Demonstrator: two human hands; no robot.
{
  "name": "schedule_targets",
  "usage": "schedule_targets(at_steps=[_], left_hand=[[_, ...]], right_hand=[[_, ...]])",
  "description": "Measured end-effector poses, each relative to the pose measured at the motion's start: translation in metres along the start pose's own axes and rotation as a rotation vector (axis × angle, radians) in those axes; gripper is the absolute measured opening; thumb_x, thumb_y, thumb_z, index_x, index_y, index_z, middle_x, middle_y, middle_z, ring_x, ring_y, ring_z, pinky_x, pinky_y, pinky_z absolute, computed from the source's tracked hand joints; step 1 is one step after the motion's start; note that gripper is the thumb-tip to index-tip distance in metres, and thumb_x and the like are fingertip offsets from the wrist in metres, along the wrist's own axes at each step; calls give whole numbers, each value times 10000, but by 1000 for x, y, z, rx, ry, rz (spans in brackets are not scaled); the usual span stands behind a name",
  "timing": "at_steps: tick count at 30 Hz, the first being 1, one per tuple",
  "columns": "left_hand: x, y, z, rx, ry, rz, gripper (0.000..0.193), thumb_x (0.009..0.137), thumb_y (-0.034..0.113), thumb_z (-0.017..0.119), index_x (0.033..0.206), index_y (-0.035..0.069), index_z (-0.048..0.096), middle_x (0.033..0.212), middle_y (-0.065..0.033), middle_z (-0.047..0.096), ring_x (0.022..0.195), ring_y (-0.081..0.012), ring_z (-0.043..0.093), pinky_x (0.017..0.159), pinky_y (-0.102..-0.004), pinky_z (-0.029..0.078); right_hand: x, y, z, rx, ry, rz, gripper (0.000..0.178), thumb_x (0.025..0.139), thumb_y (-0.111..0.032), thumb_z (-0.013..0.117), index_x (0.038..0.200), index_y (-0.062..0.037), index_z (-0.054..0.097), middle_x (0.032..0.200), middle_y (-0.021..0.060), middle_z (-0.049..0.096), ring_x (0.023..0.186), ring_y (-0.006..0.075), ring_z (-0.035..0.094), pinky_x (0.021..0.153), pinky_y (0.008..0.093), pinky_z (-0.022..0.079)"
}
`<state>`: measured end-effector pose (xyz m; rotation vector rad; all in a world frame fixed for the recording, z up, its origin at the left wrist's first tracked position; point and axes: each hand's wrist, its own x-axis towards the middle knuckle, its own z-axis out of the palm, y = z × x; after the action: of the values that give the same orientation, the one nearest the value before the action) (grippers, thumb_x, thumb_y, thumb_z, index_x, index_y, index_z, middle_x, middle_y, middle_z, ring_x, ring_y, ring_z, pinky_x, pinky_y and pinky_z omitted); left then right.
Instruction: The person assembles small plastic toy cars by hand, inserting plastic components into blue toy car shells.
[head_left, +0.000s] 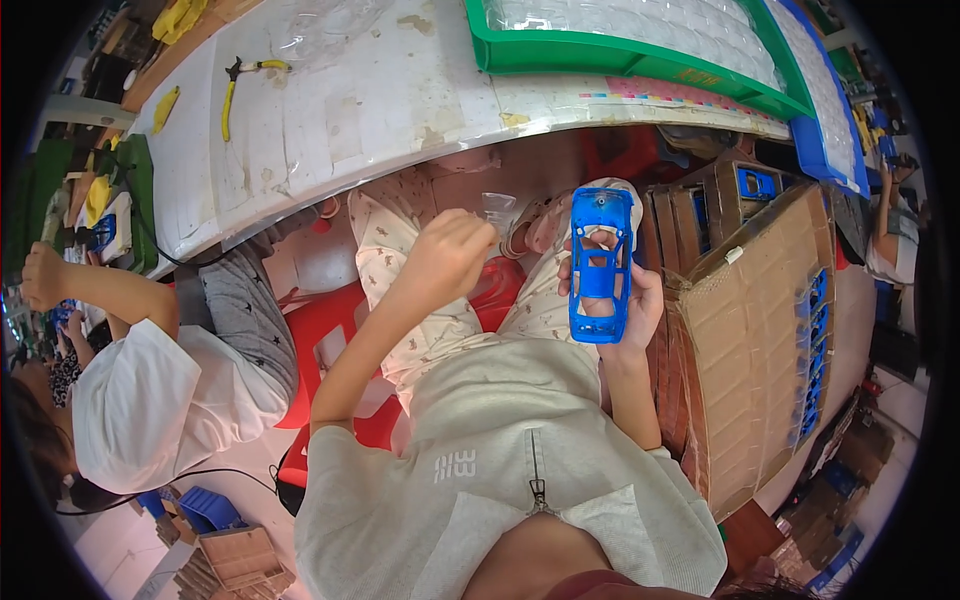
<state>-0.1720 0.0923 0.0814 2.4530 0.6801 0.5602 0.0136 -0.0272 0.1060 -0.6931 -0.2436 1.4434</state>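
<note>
Fingers of the right hand (640,312) hold a blue toy car shell (598,284) from beneath and along its sides, partly hidden behind it; the shell lies at about three o'clock from the left hand (452,256), its long axis running near twelve to six. The left fingers are curled in a loose fist, tips out of sight, so whether they pinch the faint clear plastic (497,207) at one o'clock I cannot tell. Beyond the shell, toward twelve, a green tray (640,65) is cut off by the view's upper edge.
</note>
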Motion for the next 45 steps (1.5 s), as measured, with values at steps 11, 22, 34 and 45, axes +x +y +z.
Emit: schedule_targets(at_steps=[11,22,34,45], left_hand=[[-13,68,-13,-28,465,372,110,690,25,606,795,40,578,913,-88,627,891,-203,608,813,-345,472],[-1,85,9,-188,430,316,248,629,-39,652,835,43,541,894,-67,619,832,-215,598,794,-374,463],[3,97,22,3,395,195,202,657,47,675,844,67,604,859,-31,605,877,-202,577,788,-362,418],[8,97,9,35,395,-25,311,705,233,650,966,75,584,1035,-47,566,1080,-268,462,948,-425,243]], right_hand=[[7,3,6,-121,115,-70,564,802,-306,450,1274,-26,322,1174,222,474,958,273,554,836,375,460],[4,6,11,-21,-68,-58,508,861,-339,395,1266,-44,314,1176,260,455,910,268,574,770,350,490],[2,4,14,-52,-123,-89,459,861,-296,374,1231,-34,306,1188,270,446,992,295,542,875,389,436],[-3,12,5,-25,-29,-46,497,854,-279,410,1276,-59,266,1189,161,459,1038,212,507,866,332,433]])
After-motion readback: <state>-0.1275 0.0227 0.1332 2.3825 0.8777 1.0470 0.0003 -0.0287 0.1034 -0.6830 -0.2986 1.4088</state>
